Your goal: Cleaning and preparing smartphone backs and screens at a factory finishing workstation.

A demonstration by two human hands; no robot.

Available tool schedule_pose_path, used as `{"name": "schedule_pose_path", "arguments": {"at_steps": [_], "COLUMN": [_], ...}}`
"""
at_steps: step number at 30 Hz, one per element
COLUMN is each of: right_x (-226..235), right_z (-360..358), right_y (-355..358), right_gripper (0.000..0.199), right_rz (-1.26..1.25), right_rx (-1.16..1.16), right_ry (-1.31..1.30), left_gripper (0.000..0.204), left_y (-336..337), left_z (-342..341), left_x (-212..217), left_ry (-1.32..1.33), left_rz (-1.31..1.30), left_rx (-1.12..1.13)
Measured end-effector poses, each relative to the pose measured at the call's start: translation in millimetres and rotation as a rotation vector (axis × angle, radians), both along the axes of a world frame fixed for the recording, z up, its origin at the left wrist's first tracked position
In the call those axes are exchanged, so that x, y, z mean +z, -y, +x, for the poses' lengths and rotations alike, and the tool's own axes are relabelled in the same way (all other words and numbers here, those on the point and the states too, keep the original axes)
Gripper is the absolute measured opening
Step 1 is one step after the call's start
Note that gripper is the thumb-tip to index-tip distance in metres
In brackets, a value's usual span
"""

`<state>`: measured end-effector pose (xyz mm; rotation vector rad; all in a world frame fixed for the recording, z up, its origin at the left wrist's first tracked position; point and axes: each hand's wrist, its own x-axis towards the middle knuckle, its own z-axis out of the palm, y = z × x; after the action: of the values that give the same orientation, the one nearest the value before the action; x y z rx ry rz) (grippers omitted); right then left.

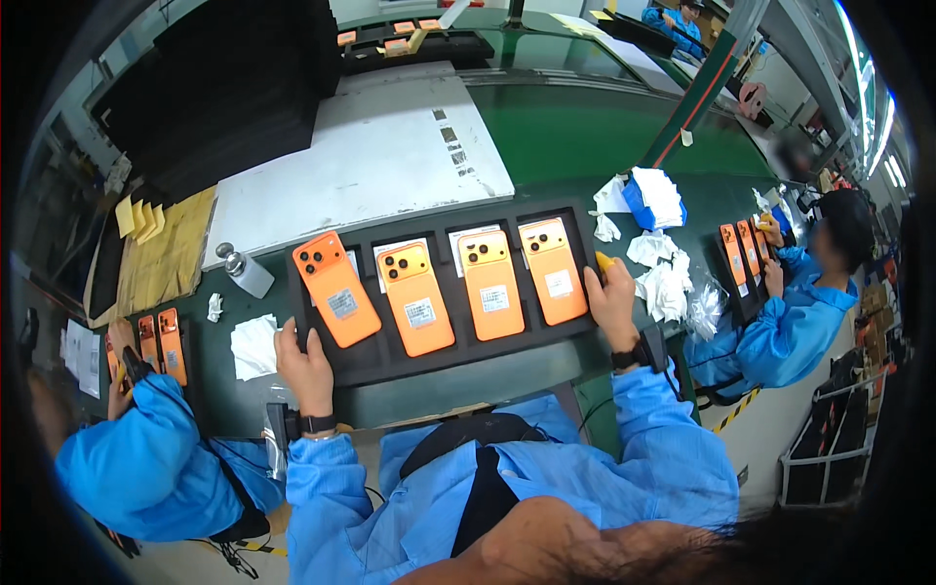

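In front of me a black foam tray (pixel 390 363) bears several orange phones in a row, backs up, each with a white label. The leftmost phone (pixel 336 290) is tilted askew across its place; the rightmost phone (pixel 555 271) stands straighter. White slips show from under the phones' upper parts. My left hand (pixel 308 376) is closed on the tray's left end, thumb on the near side. On the right end, my right hand (pixel 613 304) grips the tray's edge. Something yellow, perhaps a finger cover, shows at its fingertip.
Crumpled white tissues (pixel 665 283) and a blue pack (pixel 653 200) lie right of the tray. At left are a tissue (pixel 254 347) and a metal-topped bottle (pixel 244 270). A white board (pixel 380 156) lies behind. Co-workers in blue sleeves (pixel 146 458) handle phones on both sides.
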<state>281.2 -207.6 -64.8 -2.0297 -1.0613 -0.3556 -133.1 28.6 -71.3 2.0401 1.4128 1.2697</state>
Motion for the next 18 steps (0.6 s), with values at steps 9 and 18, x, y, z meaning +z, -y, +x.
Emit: {"name": "schedule_pose_path", "arguments": {"at_steps": [9, 18], "right_x": [21, 16], "right_z": [58, 45], "right_y": [-100, -179], "right_gripper": [0.033, 0.037], "right_rz": [-0.14, 0.033], "right_rx": [-0.042, 0.189], "right_ry": [0.095, -0.091], "left_gripper": [0.035, 0.046], "left_y": [-35, -46], "left_z": [18, 30], "left_x": [2, -9], "left_ry": [0.043, 0.158], "left_rz": [-0.003, -0.181], "left_rx": [0.03, 0.144]}}
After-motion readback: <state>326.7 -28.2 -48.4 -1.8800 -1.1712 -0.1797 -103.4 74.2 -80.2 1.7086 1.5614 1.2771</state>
